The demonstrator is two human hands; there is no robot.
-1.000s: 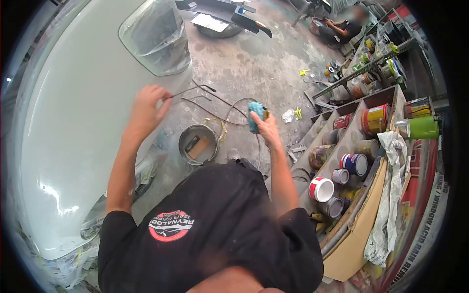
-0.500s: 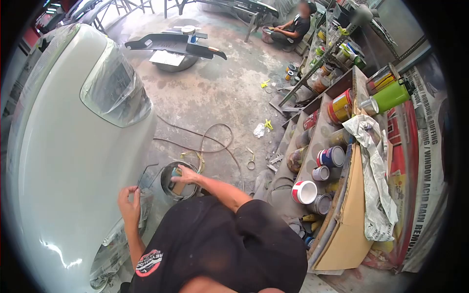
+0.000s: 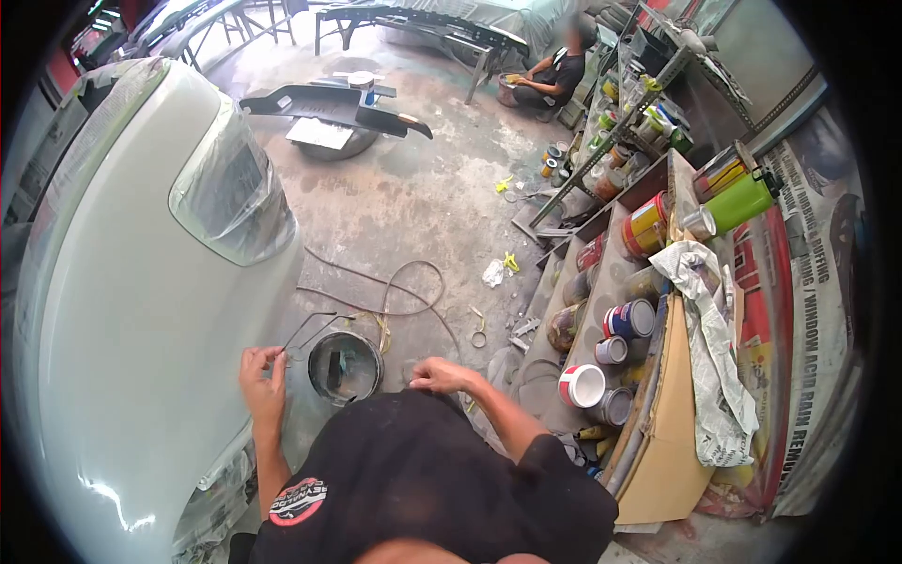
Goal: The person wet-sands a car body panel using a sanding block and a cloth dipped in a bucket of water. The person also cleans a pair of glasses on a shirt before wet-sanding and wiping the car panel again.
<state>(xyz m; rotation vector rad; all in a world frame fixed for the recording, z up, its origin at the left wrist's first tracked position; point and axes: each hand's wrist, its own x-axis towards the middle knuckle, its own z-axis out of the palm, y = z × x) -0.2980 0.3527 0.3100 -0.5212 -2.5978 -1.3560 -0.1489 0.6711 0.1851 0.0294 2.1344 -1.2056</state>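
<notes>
Head view: with the left hand [image 3: 262, 381], pinching glasses [image 3: 298, 331] between thumb and fingertips, beside the upper-left rim of the bucket [image 3: 380, 363], thin dark temples pointing outward. Looks very light and springy, probably bends if twisted; as for lenses, hard to make out, but likely easy to scratch with grit and slippery when wet. Best to take hold by the frame near a hinge, clear of the lenses, pressing gently. With the right hand [image 3: 444, 375], fingers curled in together, close against the shirt [image 3: 423, 461]; impossible to make out whether gripping anything. Farther out, a dark block [image 3: 334, 365] inside the bucket, then a looped hose [image 3: 442, 284] and a pale panel [image 3: 132, 282].
</notes>
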